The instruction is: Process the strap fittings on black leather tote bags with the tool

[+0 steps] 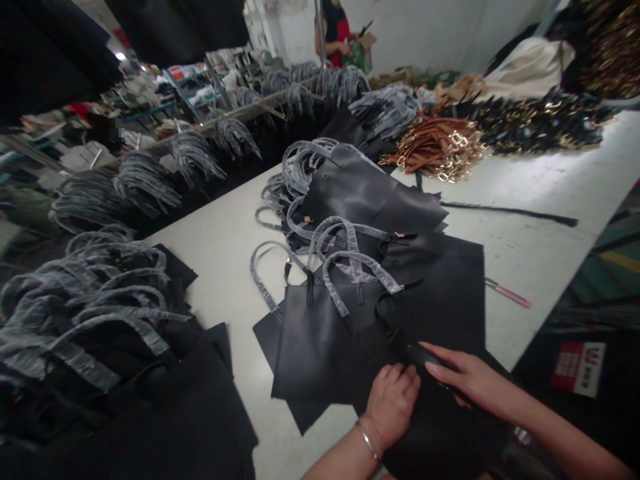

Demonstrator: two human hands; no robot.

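A black handbag (430, 427) lies under my hands at the table's near edge. My left hand (394, 403), with a bracelet at the wrist, is closed on it, its fingers curled and hiding what they grip. My right hand (457, 373) is closed on a dark piece at the bag's top, thumb and fingers on either side of it. A thin black strap (381, 312) curves up just beyond. Plastic-wrapped handles (353, 263) arch over the black bags (315, 347) in front of my hands.
Another pile of bags with wrapped handles (115, 313) fills the left side. Brown straps with gold clasps (440, 147) and black straps (545, 120) are heaped at the back of the white table (525, 177). A pink tool (510, 293) lies right. A person (337, 33) stands far off.
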